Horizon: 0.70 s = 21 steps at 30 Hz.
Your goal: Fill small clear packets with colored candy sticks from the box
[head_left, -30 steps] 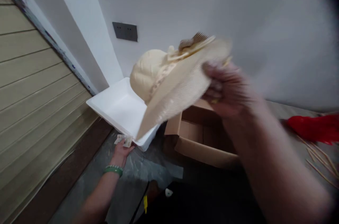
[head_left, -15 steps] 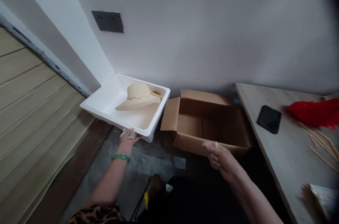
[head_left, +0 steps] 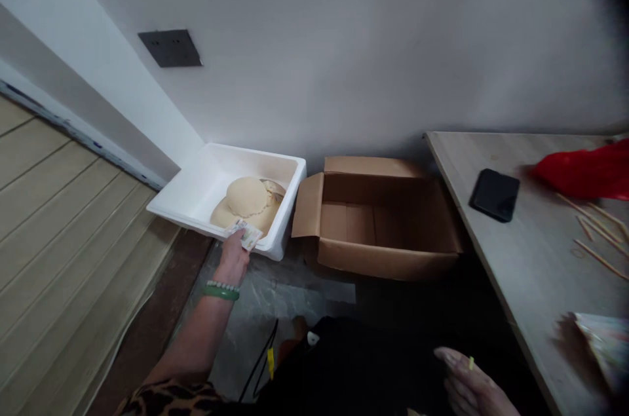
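A cream sun hat with a trimmed band lies crown up in a white foam box. At the box's front rim, my left hand is closed on a small printed packet, held partly over the hat brim. A green bangle and a beaded bracelet circle the left wrist. My right hand is low at the right, in front of dark clothing, with its fingers curled. A small yellowish strip shows at its fingers; what else the hand holds, if anything, is hidden.
An open cardboard box stands beside the foam box along the wall. On the table at the right are a black phone, a red bag, thin sticks and a printed packet.
The hat has gone from tilted to lying lower and flatter in the foam box. My left hand has risen over the rim with the packet. My right hand has drawn back toward me.
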Available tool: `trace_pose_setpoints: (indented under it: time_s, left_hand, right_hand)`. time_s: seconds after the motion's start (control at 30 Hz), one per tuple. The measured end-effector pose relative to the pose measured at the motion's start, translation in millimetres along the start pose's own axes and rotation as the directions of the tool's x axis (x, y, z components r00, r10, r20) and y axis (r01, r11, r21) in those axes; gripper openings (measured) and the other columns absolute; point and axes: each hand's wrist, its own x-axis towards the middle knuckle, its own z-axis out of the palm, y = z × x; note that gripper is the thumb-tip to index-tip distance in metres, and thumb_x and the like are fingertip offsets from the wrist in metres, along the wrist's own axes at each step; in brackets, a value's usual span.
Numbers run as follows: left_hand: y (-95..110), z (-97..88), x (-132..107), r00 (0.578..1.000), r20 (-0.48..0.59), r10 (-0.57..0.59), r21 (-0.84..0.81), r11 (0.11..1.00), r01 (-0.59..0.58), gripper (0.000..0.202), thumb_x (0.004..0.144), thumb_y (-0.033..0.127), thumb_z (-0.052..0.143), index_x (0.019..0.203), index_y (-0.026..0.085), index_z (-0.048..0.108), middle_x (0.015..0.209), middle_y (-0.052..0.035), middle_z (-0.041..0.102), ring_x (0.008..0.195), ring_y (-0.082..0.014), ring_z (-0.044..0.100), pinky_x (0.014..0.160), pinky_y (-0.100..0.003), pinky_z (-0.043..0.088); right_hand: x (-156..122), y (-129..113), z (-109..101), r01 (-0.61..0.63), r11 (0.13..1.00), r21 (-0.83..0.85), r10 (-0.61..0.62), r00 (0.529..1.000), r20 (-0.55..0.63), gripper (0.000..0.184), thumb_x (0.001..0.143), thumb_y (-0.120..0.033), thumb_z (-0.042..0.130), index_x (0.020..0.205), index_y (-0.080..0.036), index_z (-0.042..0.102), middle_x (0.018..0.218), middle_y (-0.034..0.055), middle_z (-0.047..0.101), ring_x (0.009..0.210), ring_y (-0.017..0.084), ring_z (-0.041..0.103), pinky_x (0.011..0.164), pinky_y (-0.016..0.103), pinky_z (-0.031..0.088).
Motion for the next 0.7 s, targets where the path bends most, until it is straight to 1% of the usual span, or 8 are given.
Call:
trace_pose_setpoints:
  time_s: [0.13,0.2,0.27,0.33,0.37,0.43,0.53,0.7]
  left_hand:
    - [3.2,34.4,-29.5,0.961,0.277,-0.011,0.149,0.988,-0.032,0.02,0.068,0.012,0.066,0.087,0.013,0.067,0.072,-0.0038,0.069,0.067,-0.0196,0.068,0.067,-0.032,0.057]
    - [-4.1,57.6,-54.3,0.863,0.504,-0.026,0.269,0.955,-0.128,0.023,0.062,0.012,0.073,0.085,0.012,0.072,0.083,-0.0076,0.073,0.077,-0.0234,0.069,0.077,-0.037,0.057]
    - [-17.8,84.6,-82.6,0.606,0.794,0.044,0.339,0.796,-0.501,0.016,0.064,0.014,0.075,0.08,0.015,0.075,0.105,-0.0115,0.073,0.1,-0.028,0.066,0.094,-0.042,0.051]
    - [-36.4,112.4,-108.2,0.215,0.975,0.058,0.175,0.392,-0.903,0.007,0.073,0.017,0.069,0.076,0.018,0.075,0.134,-0.0113,0.061,0.128,-0.0314,0.05,0.11,-0.048,0.035]
    - [-46.4,125.3,-117.7,0.092,0.996,0.013,0.088,0.19,-0.978,0.01,0.077,0.015,0.066,0.075,0.019,0.075,0.142,-0.0103,0.054,0.136,-0.0326,0.041,0.114,-0.052,0.027]
    - [-64.8,145.8,-127.5,0.058,0.993,-0.1,0.059,0.004,-0.998,0.013,0.075,0.009,0.064,0.071,0.019,0.072,0.137,-0.0108,0.058,0.136,-0.0336,0.04,0.114,-0.053,0.022]
    - [-80.0,158.7,-121.0,0.101,0.968,-0.23,0.107,0.01,-0.994,0.017,0.069,0.004,0.063,0.059,0.018,0.065,0.09,-0.0094,0.068,0.101,-0.0286,0.062,0.101,-0.043,0.039]
    - [-69.1,148.6,-92.9,0.02,0.946,-0.324,0.033,0.035,-0.999,0.021,0.065,0.001,0.058,0.057,0.021,0.057,0.068,-0.004,0.056,0.074,-0.0223,0.06,0.08,-0.03,0.044]
  right_hand:
    - [-4.0,-3.0,7.4,-0.02,0.991,0.134,0.009,0.997,0.079,0.044,0.054,-0.05,0.083,0.081,-0.022,0.063,0.046,-0.0103,0.023,0.035,0.004,0.021,0.036,0.018,0.015]
    - [-5.4,-7.5,9.8,-0.026,0.981,0.193,0.008,0.996,0.093,0.051,0.051,-0.049,0.085,0.083,-0.017,0.061,0.045,-0.0124,0.024,0.037,0.001,0.017,0.038,0.017,0.011]
    - [-6.0,-11.5,11.5,-0.021,0.975,0.222,0.001,0.996,0.09,0.055,0.049,-0.049,0.085,0.084,-0.016,0.06,0.044,-0.0127,0.027,0.036,0.001,0.018,0.039,0.017,0.009]
    - [-7.4,-13.6,13.6,-0.007,0.974,0.227,-0.01,0.997,0.071,0.055,0.05,-0.049,0.084,0.085,-0.015,0.059,0.043,-0.013,0.028,0.036,0.001,0.018,0.039,0.018,0.009]
    - [-8.8,-14.0,14.9,0.0,0.975,0.222,-0.014,0.998,0.059,0.054,0.05,-0.049,0.082,0.085,-0.015,0.058,0.042,-0.0133,0.028,0.036,0.001,0.018,0.039,0.018,0.009]
    - [-12.4,-13.3,17.3,0.008,0.979,0.203,-0.016,0.999,0.038,0.052,0.052,-0.049,0.08,0.085,-0.016,0.057,0.041,-0.0136,0.028,0.036,0.002,0.018,0.039,0.019,0.009]
    - [-17.2,-9.5,16.9,0.035,0.983,0.182,-0.04,0.999,0.026,0.046,0.056,-0.049,0.075,0.084,-0.016,0.056,0.042,-0.0129,0.029,0.036,0.002,0.02,0.039,0.019,0.01]
    - [-15.5,1.1,2.7,0.068,0.968,0.243,-0.067,0.998,-0.014,0.039,0.061,-0.046,0.071,0.082,-0.017,0.055,0.044,-0.0121,0.031,0.037,0.003,0.022,0.04,0.02,0.011]
